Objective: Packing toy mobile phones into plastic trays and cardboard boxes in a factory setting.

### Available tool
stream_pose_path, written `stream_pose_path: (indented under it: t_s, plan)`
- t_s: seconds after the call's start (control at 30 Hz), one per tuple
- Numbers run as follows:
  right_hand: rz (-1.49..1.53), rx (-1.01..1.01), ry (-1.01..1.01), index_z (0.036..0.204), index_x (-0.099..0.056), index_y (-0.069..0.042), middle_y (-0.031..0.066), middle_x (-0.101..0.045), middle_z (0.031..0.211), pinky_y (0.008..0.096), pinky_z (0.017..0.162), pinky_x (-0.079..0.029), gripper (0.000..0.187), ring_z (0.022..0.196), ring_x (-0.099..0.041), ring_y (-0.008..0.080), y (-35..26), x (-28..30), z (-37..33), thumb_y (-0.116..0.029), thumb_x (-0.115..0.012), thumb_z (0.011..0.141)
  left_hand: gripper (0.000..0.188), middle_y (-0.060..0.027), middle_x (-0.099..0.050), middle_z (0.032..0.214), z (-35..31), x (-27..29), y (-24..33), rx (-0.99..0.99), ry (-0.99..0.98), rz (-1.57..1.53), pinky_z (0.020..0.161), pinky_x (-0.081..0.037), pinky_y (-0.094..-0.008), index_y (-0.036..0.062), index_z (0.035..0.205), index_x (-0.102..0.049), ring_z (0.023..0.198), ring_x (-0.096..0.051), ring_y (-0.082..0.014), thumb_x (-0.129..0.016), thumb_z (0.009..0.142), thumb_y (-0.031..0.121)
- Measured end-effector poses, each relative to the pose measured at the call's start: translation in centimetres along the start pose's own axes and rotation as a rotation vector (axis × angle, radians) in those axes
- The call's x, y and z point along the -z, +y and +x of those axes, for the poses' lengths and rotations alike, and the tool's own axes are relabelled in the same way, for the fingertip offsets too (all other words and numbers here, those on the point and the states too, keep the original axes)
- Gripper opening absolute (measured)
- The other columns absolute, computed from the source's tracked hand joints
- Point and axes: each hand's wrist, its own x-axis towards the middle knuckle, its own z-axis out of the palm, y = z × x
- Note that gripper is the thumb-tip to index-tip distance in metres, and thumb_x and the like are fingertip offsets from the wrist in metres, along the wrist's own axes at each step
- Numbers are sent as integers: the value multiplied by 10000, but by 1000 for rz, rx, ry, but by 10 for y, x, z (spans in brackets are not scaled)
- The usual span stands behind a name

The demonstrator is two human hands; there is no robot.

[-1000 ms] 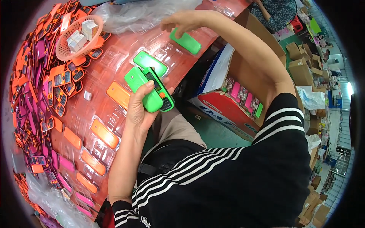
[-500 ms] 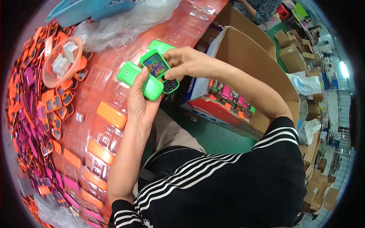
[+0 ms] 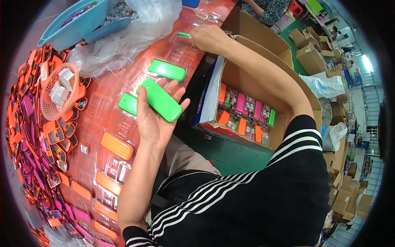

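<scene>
My left hand point(image 3: 154, 123) is palm up and holds a green toy phone point(image 3: 163, 101), back side showing, with the thumb along its edge and the fingers loosely spread beneath. Farther off, over the table's far right part, my right hand point(image 3: 210, 39) grips another green toy phone point(image 3: 184, 35), seen nearly edge-on. Two more green toy phones lie face down in clear plastic blister trays: one point(image 3: 168, 70) just beyond my left fingers, the other point(image 3: 128, 103) partly covered by my left hand. Orange toy phones point(image 3: 117, 146) rest in a row of trays nearer me.
A heap of orange and purple toy phones point(image 3: 31, 136) covers the left side. Near it stand a pink basket point(image 3: 75, 78) with small white packets and a blue basin point(image 3: 78, 24) beside crumpled clear plastic point(image 3: 103, 57). At right, an open carton point(image 3: 263, 74) holds packed toys. Another person point(image 3: 269, 10) sits beyond.
My right hand has moved away from my left, up and to the far right, carrying a green toy phone. My left hand has stayed close to its place, still holding a phone.
</scene>
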Motion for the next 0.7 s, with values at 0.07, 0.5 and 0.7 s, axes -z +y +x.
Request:
stream_pose_path:
  t_s: [0.07, 0.5, 0.7]
  plan:
    - [19, 3, -35, 717, -626, -25, 151, -640, 765, 406, 579, -512, 112, 728, -639, 306, -3, -5, 3, -119, -565, 711, 632, -140, -552, 1123, 0, -3, 3, -16, -31, 9, 865, -458, -468, 57, 1198, -451, 1028, -547, -296, -435, 847, 583]
    - [1497, -467, -421, 1075, -568, -6, 25, -623, 850, 226, 547, -443, 440, 717, -572, 92, -73, 90, -26, -361, -629, 822, 596, -98, -415, 1291, 33, -16, 2, -127, -185, -48, 954, -377, -433, 77, 1293, -363, 1191, -413, -245, -350, 907, 532]
    - [1579, -444, -459, 1107, -544, -27, 10, -615, 870, 213, 599, -432, 463, 755, -559, 80, -78, 97, -30, -285, -704, 758, 574, -73, -423, 1273, 44, -25, 1, -155, -225, -29, 979, -361, -388, 111, 1288, -378, 1171, -420, -195, -375, 899, 534]
